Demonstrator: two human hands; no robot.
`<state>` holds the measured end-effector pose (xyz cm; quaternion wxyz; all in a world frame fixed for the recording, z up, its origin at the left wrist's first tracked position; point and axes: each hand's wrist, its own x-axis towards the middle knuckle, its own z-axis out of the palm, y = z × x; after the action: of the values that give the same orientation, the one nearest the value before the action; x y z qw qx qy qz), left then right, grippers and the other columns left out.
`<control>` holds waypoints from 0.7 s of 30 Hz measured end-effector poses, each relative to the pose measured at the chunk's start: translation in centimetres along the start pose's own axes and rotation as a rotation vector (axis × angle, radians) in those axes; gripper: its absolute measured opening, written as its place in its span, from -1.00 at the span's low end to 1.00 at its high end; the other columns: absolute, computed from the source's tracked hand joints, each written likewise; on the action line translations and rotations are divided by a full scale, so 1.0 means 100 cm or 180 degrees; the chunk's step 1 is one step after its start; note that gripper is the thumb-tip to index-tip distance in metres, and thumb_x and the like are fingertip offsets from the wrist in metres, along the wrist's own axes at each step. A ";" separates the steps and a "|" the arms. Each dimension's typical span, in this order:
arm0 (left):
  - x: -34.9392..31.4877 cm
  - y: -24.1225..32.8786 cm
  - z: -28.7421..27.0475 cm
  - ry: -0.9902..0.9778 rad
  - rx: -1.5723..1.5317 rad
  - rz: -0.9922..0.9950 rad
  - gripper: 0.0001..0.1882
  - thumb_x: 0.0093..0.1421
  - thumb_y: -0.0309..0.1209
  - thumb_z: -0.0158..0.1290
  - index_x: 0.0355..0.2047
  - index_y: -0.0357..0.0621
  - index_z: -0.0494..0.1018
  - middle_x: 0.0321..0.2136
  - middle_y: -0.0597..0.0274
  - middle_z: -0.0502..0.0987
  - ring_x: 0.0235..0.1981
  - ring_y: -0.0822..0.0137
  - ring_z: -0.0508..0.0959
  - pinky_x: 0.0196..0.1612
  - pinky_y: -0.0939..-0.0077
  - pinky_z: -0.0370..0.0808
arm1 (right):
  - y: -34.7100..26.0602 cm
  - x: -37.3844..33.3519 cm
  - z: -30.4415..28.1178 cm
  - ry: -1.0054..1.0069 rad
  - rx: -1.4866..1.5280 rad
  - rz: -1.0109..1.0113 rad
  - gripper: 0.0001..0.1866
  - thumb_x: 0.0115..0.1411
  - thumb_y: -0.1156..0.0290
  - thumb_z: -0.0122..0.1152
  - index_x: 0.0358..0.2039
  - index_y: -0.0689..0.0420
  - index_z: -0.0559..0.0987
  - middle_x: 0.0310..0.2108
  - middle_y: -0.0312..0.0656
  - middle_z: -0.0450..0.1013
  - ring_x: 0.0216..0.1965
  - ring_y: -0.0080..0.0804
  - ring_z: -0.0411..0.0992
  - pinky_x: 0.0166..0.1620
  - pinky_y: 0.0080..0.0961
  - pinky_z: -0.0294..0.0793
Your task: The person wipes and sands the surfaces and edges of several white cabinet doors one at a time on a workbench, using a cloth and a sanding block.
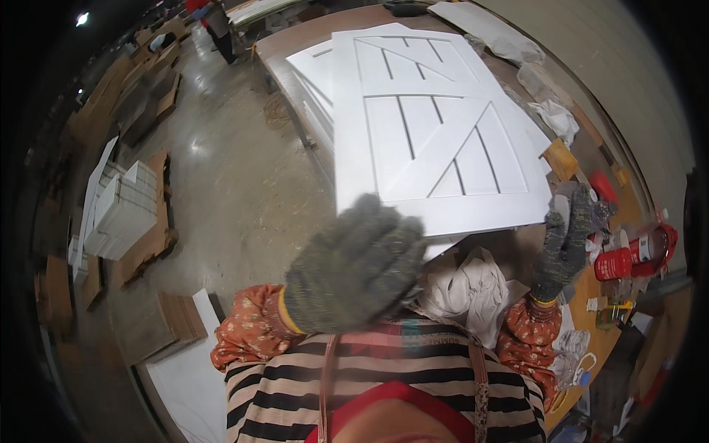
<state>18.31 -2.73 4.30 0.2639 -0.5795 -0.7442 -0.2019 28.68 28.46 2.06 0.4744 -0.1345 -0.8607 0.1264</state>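
Observation:
My left hand (356, 266), in a dark grey knitted glove, is over the near left corner of a white panel door (443, 133). Its fingers stretch out together, slightly blurred, with no object visible in them. The panel has raised frames, slanted braces and dark slots. My right hand (561, 244), gloved alike, stands at the panel's near right corner, fingers pointing up. Something pale shows between its thumb and fingers; I cannot make out what. Beneath lies another white panel (314, 77), turned at an angle.
A brown worktable (295, 40) bears the panels. Red bottles (613, 263), a yellowish block (561, 160) and plastic bags sit along its right. White cloth (469, 292) lies close to my body. Stacked white boards (125, 210) stand on the floor at left. Another person (216, 29) is far off.

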 end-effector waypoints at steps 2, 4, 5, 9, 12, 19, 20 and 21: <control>0.028 0.003 0.000 -0.0599 0.0323 0.0183 -0.46 0.20 -0.15 0.03 0.11 -0.18 0.32 0.13 -0.05 0.33 0.24 0.01 0.24 0.27 0.02 0.21 | 0.010 -0.008 0.001 0.0104 0.0142 -0.0018 -0.55 0.23 0.46 0.09 0.14 0.27 0.38 0.11 -0.02 0.39 0.08 -0.22 0.39 0.09 -0.39 0.37; 0.043 0.010 0.013 -0.0604 0.0485 -0.0110 -0.47 0.18 -0.14 0.05 0.08 -0.18 0.34 0.13 -0.06 0.32 0.21 -0.02 0.27 0.24 0.02 0.25 | 0.003 -0.013 0.002 0.0192 0.0291 0.0061 -0.54 0.24 0.48 0.06 0.16 0.27 0.36 0.11 -0.02 0.38 0.10 -0.23 0.38 0.10 -0.39 0.36; 0.046 0.012 0.019 -0.0600 0.0567 -0.0265 -0.47 0.17 -0.14 0.06 0.07 -0.18 0.35 0.13 -0.06 0.32 0.20 -0.04 0.29 0.22 0.02 0.26 | -0.008 -0.018 0.001 0.0152 0.0658 0.0355 -0.51 0.24 0.48 0.04 0.18 0.30 0.31 0.15 0.01 0.34 0.15 -0.21 0.33 0.13 -0.38 0.34; 0.047 -0.002 0.044 -0.0195 0.0428 -0.0214 -0.34 0.18 0.04 0.00 0.13 -0.17 0.28 0.03 -0.10 0.35 0.03 -0.01 0.40 0.03 0.10 0.41 | -0.008 -0.035 -0.005 0.0226 0.0589 -0.0065 -0.48 0.23 0.48 0.04 0.19 0.39 0.27 0.21 0.10 0.24 0.20 -0.14 0.27 0.17 -0.37 0.31; 0.050 -0.004 0.036 -0.0165 0.0408 -0.0168 -0.29 0.14 0.06 0.04 0.14 -0.17 0.26 -0.04 -0.04 0.38 -0.03 0.06 0.44 -0.04 0.11 0.44 | 0.004 -0.063 -0.011 0.0248 0.0488 -0.0054 -0.48 0.23 0.48 0.05 0.19 0.39 0.27 0.20 0.11 0.24 0.21 -0.14 0.26 0.19 -0.34 0.28; 0.041 -0.019 0.035 0.0028 -0.0074 -0.0073 -0.32 -0.02 -0.12 0.22 0.07 -0.18 0.35 -0.12 0.02 0.49 -0.17 0.00 0.51 -0.09 0.16 0.44 | 0.002 -0.052 -0.026 -0.0070 0.0738 -0.0219 -0.53 0.25 0.38 0.09 0.14 0.30 0.36 0.14 0.02 0.32 0.17 -0.12 0.29 0.19 -0.31 0.26; 0.043 -0.020 0.036 0.0057 -0.0081 -0.0012 -0.34 -0.03 -0.13 0.23 0.06 -0.18 0.37 -0.12 0.02 0.49 -0.18 0.00 0.51 -0.09 0.16 0.44 | -0.001 -0.045 -0.022 -0.0141 0.0772 -0.0556 -0.54 0.25 0.38 0.09 0.13 0.32 0.37 0.14 0.04 0.32 0.17 -0.12 0.29 0.19 -0.29 0.27; 0.045 -0.020 0.031 0.0120 -0.0111 -0.0014 -0.40 -0.03 -0.18 0.21 0.02 -0.19 0.41 -0.14 0.03 0.51 -0.19 0.00 0.51 -0.09 0.17 0.44 | -0.005 -0.036 -0.018 -0.0230 0.0859 -0.0904 -0.55 0.25 0.38 0.09 0.11 0.33 0.39 0.14 0.07 0.32 0.18 -0.11 0.29 0.19 -0.28 0.28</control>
<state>15.05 2.05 4.69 0.2673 -0.5785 -0.7367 -0.2264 32.02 26.88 0.32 0.4700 0.0577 -0.8628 0.1772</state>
